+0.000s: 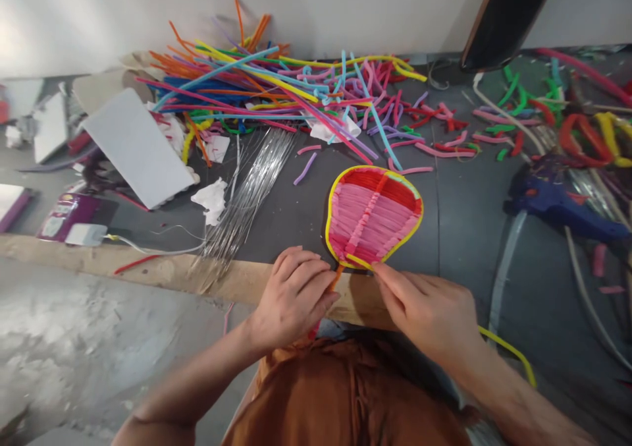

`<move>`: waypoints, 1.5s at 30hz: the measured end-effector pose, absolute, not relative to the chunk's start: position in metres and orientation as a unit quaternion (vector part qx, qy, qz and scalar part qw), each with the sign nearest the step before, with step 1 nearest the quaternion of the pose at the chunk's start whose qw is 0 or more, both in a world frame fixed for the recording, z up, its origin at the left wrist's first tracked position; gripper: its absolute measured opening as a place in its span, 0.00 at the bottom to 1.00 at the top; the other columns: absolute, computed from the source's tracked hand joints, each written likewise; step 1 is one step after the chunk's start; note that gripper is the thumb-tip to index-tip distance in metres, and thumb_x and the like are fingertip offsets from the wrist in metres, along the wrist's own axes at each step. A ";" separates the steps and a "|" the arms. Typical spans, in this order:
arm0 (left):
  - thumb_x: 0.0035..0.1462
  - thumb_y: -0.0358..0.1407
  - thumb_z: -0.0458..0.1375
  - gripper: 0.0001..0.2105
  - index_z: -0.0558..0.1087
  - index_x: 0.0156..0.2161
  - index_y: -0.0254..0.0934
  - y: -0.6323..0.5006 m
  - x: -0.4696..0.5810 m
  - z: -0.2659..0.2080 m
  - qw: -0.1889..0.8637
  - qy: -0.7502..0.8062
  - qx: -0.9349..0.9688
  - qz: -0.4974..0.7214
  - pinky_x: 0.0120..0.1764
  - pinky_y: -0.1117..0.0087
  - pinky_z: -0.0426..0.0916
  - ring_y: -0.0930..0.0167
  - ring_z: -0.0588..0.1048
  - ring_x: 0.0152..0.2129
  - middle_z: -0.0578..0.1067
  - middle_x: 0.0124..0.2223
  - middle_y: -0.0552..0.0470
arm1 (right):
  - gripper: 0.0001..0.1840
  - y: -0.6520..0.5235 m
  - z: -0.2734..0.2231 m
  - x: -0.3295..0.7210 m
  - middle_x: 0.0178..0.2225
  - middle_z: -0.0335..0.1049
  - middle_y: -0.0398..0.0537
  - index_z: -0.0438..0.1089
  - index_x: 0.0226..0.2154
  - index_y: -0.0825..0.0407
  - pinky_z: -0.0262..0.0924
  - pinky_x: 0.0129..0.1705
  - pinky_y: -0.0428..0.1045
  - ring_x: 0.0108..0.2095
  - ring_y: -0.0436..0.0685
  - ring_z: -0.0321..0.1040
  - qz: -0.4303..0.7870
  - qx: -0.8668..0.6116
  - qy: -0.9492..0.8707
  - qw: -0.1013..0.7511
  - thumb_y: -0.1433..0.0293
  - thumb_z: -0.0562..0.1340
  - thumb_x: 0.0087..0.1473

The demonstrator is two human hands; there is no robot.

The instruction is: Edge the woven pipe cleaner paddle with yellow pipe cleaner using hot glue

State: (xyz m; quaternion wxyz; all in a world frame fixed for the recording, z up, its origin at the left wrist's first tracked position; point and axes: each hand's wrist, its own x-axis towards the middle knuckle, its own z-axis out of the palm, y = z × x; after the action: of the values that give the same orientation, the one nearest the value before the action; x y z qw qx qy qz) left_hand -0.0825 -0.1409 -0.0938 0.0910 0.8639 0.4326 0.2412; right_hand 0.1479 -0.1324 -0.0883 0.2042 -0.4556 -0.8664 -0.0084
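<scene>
Grey tabletop (464, 215) beneath pink panel (378, 212), white wall (345, 11) behind.

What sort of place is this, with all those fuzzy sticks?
Probably a craft workshop: there's a pile of fuzzy sticks, a bundle of wires and what looks like a glue gun.

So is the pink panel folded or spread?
Spread: the pink panel shows its broad face, with yellow edging along both sides.

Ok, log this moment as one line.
left hand: gripping orange stem | right hand: pinching yellow strip | pink panel: yellow-edged
</scene>
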 end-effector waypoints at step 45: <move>0.60 0.47 0.55 0.20 0.71 0.53 0.39 -0.147 -0.065 -0.081 -0.049 0.427 0.900 0.076 0.64 0.51 0.37 0.64 0.68 0.51 0.74 0.54 0.53 | 0.16 -0.090 -0.082 0.197 0.29 0.75 0.41 0.74 0.33 0.46 0.52 0.25 0.46 0.26 0.50 0.70 0.120 -0.496 -0.858 0.052 0.59 0.54 0.61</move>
State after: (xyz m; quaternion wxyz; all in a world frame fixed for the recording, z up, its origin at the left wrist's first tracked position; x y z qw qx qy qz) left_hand -0.0654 -0.1467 -0.0812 -0.0494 0.8997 0.4270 0.0762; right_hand 0.1967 -0.0899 -0.0823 0.0521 -0.4964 -0.8581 0.1202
